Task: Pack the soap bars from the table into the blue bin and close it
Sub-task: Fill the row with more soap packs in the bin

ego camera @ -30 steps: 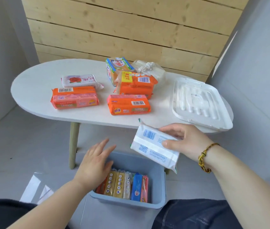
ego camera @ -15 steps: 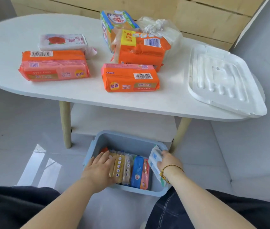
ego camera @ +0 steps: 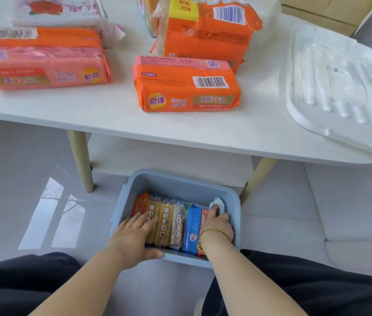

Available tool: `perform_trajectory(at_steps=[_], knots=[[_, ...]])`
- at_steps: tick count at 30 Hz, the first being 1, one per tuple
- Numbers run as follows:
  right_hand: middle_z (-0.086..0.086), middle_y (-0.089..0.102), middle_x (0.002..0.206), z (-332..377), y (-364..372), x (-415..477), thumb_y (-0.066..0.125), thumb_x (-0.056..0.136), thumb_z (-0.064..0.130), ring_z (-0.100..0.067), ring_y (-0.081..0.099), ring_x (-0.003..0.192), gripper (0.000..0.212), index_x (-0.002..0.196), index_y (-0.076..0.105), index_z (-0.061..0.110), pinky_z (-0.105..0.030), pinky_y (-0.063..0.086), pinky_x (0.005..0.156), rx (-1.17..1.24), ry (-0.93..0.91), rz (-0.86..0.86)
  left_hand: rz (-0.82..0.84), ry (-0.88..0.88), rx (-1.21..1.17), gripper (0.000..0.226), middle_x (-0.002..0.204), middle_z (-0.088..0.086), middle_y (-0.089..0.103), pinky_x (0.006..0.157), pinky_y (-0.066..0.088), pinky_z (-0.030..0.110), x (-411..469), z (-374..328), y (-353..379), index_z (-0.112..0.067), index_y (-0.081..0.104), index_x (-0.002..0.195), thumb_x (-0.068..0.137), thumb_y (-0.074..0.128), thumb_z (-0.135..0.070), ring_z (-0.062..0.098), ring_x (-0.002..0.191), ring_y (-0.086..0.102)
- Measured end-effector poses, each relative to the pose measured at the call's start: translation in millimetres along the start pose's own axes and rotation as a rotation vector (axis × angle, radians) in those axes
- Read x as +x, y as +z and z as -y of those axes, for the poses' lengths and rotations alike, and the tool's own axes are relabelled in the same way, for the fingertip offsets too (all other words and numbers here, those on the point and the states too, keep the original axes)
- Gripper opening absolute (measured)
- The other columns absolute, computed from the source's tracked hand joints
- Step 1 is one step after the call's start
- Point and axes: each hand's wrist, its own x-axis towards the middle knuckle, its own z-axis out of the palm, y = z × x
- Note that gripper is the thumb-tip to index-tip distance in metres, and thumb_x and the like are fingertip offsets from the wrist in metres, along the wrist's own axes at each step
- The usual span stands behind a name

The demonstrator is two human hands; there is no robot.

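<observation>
Grey glossy floor (ego camera: 21,179) fills the middle of the view, with a white table (ego camera: 112,119) across the top and my dark-trousered legs at the bottom edge. On the floor, just in front of the table's near edge and between my knees, sits the open blue bin (ego camera: 176,185). A row of wrapped bars stands on edge inside it, packed side by side: an orange bar (ego camera: 140,202) at the left end, then tan bars (ego camera: 165,222), a blue bar (ego camera: 192,231) and a thin red-orange one beside it. My left hand (ego camera: 132,236) lies over the left end of that row, fingers stretched straight and resting on the tan bars, gripping nothing, while the thumb lies along the bin's near rim. My right hand (ego camera: 217,226), with a braided bracelet (ego camera: 212,231) at the wrist, reaches into the right end of the bin. Its fingers are curled round a white-wrapped soap bar (ego camera: 217,202), which stands upright between the row and the bin's right wall, its top corner showing above my knuckles. More packs lie on the table: a long orange pack (ego camera: 187,85) nearest the edge, a taller orange pack (ego camera: 207,30) behind it, an orange-and-pink pack (ego camera: 39,58) to the left, and a white pack with a red flower (ego camera: 59,10) behind that. A white lid (ego camera: 340,87) lies flat on the table's right end.
</observation>
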Motion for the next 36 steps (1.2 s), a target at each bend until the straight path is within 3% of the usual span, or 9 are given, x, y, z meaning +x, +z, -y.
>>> perform_trajectory(at_steps=[5,9,21,24,31,34,36], knots=[[-0.017,0.032,0.134,-3.0,5.8,5.5,0.045,0.093,0.018,-0.025,0.055,0.11,0.074,0.146,-0.007,0.019,-0.034,0.05,0.087,0.079,-0.027,-0.017,0.003,-0.002,0.005,0.085,0.157,-0.005,-0.001,0.118,0.0,0.035,4.0,2.5,3.8,-0.029,0.001,0.144,0.08,0.044,-0.064,0.015,0.144,-0.004],[-0.015,0.033,0.133,-8.4,11.3,6.0,0.05,0.09,0.014,-0.024,0.056,0.106,0.079,0.146,-0.006,0.02,-0.033,0.05,0.082,0.074,-0.067,-0.04,0.008,-0.008,-0.002,0.085,0.157,-0.007,0.0,0.118,0.001,0.035,5.9,2.2,5.8,-0.03,0.002,0.144,0.079,0.044,-0.065,0.015,0.144,-0.002],[-0.017,0.031,0.137,-15.0,6.5,2.8,0.051,0.087,0.011,-0.03,0.051,0.115,0.083,0.145,-0.007,0.025,-0.037,0.048,0.087,0.119,-0.085,0.028,0.015,-0.017,-0.011,0.088,0.156,-0.008,0.004,0.117,0.004,0.036,10.8,-0.9,4.5,-0.031,0.004,0.144,0.076,0.047,-0.067,0.014,0.144,0.001],[-0.017,0.036,0.132,-10.4,3.2,2.4,0.051,0.088,0.012,-0.027,0.055,0.109,0.081,0.146,-0.006,0.019,-0.033,0.049,0.081,0.015,-0.074,-0.003,0.021,-0.012,-0.03,0.09,0.156,-0.007,0.005,0.117,0.004,0.037,11.8,-1.9,3.3,-0.03,0.005,0.144,0.075,0.049,-0.067,0.014,0.144,0.001],[-0.014,0.046,0.133,-0.8,12.0,12.6,0.038,0.096,0.022,-0.02,0.05,0.116,0.072,0.144,-0.012,0.003,-0.027,0.045,0.09,-0.334,-0.063,0.039,0.027,-0.007,-0.052,0.09,0.157,-0.007,0.004,0.118,0.003,0.038,12.7,-0.9,3.5,-0.031,0.004,0.144,0.075,0.051,-0.065,0.015,0.144,-0.001],[-0.016,0.039,0.139,1.1,11.2,11.8,0.035,0.096,0.032,-0.023,0.043,0.121,0.074,0.144,-0.011,0.0,-0.029,0.039,0.097,-0.46,-0.066,0.073,0.032,0.0,-0.045,0.09,0.157,-0.007,0.004,0.118,0.003,0.038,13.5,-0.4,3.7,-0.031,0.004,0.144,0.075,0.051,-0.065,0.015,0.144,-0.001],[-0.021,0.021,0.15,-0.3,7.8,6.0,0.034,0.096,0.034,-0.032,0.027,0.135,0.071,0.145,-0.004,-0.002,-0.038,0.027,0.109,-0.606,-0.094,0.1,0.036,0.003,-0.048,0.09,0.157,-0.007,0.004,0.118,0.003,0.039,13.8,-0.4,3.9,-0.031,0.004,0.144,0.075,0.051,-0.065,0.015,0.144,-0.001]])
